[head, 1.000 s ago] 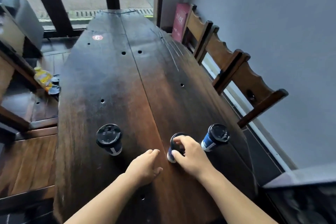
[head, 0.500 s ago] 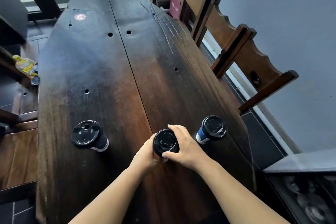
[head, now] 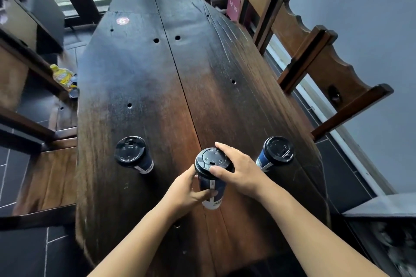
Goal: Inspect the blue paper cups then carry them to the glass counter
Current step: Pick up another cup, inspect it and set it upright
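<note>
**Centre Cup Gripped by Both Hands**

Three blue paper cups with black plastic lids were located at the near end of the long dark wooden counter (head: 157,87). The centre cup (head: 212,190) was held in both hands. The left hand (head: 186,189) gripped the blue wall, with the thumb curled across the near side. The right hand (head: 240,171) gripped the black lid (head: 211,159) from the right, fingers curled over the far rim and thumb pressed on the near edge. Whether the base of this cup touched the counter could not be determined.

The left cup (head: 132,153) and the right cup (head: 275,153) stood upright on the counter, each well apart from the hands.

A round red sticker (head: 122,20) was fixed near the far end of the counter. Brown wooden chairs (head: 315,58) stood along the right edge, against a grey wall.
</note>
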Demonstrator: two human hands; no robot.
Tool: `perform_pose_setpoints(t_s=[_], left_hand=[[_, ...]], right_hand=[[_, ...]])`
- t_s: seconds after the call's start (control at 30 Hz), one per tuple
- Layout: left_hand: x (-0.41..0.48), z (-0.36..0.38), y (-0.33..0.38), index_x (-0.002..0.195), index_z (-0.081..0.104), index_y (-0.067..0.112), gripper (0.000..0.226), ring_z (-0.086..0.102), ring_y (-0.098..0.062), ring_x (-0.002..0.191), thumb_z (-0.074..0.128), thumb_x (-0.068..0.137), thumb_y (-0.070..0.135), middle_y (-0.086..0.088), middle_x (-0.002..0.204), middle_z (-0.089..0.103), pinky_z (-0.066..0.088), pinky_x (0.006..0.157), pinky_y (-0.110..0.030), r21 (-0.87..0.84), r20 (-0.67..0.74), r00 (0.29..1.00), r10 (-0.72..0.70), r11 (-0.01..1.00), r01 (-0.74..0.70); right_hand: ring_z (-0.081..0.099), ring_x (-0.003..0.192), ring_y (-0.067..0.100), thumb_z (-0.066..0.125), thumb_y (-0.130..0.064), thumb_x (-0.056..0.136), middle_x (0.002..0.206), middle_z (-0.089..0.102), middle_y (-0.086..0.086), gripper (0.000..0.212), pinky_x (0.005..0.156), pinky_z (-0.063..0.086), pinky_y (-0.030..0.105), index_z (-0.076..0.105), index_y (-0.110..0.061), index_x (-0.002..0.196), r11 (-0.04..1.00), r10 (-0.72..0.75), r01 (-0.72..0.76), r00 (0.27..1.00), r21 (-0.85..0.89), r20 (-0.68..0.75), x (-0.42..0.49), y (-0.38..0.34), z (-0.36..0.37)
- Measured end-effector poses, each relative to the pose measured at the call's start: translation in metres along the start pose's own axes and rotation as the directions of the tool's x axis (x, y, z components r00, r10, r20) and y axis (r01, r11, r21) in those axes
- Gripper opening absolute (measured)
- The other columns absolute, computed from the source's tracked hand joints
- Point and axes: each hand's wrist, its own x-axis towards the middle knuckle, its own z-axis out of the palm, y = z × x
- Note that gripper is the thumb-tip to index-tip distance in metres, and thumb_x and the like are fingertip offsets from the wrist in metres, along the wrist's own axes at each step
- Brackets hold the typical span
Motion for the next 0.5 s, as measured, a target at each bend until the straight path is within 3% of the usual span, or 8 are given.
perform_pose_setpoints(t_s=[0.1,0.23,0.37,0.43,0.5], left_hand=[[-0.03,-0.016,0.011,0.137,0.052,0.048,0.069,0.07,-0.008,0.116,0.083,0.075,0.047,0.014,0.124,0.074,0.059,0.098,-0.045,-0.128,-0.017,1.0,0.022,0.991,-0.024],[-0.069,-0.036,0.026,0.142,0.051,0.037,0.07,0.069,-0.016,0.12,0.081,0.079,0.047,0.006,0.128,0.074,0.058,0.1,-0.051,-0.249,-0.076,0.996,0.044,0.967,-0.061],[-0.105,-0.059,0.038,0.14,0.053,0.034,0.067,0.071,-0.016,0.12,0.08,0.08,0.049,0.005,0.128,0.074,0.059,0.1,-0.049,-0.306,-0.11,0.992,0.057,0.948,-0.088],[-0.121,-0.07,0.045,0.139,0.054,0.031,0.071,0.071,-0.013,0.118,0.08,0.078,0.056,0.008,0.127,0.074,0.06,0.097,-0.041,-0.32,-0.147,0.986,0.075,0.94,-0.119],[-0.137,-0.081,0.052,0.139,0.055,0.029,0.078,0.069,-0.012,0.121,0.078,0.075,0.066,0.009,0.129,0.073,0.058,0.099,-0.033,-0.321,-0.189,0.977,0.1,0.934,-0.158]], right_hand=[[0.052,0.137,0.008,0.063,-0.056,0.084,0.15,0.057,-0.002,0.082,0.106,0.037,0.013,0.044,-0.02,0.155,0.998,-0.027,0.027,1.0,0.059,-0.001,-0.006,-0.028,0.0],[0.057,0.128,0.004,0.049,-0.077,0.074,0.143,0.063,-0.005,0.092,0.093,0.038,0.001,0.051,-0.025,0.149,0.995,-0.069,0.069,0.998,0.073,-0.011,-0.012,-0.066,0.005],[0.061,0.125,0.007,0.042,-0.084,0.07,0.136,0.065,-0.006,0.099,0.096,0.045,0.017,0.055,-0.022,0.146,0.994,-0.096,0.098,0.995,0.044,-0.036,-0.017,-0.104,0.014],[0.067,0.114,0.006,0.042,-0.086,0.071,0.124,0.071,-0.01,0.092,0.092,0.052,0.023,0.066,-0.023,0.134,0.991,-0.123,0.126,0.991,0.053,-0.051,-0.019,-0.124,0.019],[0.071,0.096,0.001,0.044,-0.086,0.074,0.104,0.077,-0.011,0.077,0.078,0.057,0.025,0.074,-0.026,0.113,0.984,-0.152,0.156,0.987,0.081,-0.052,-0.021,-0.143,0.023]])
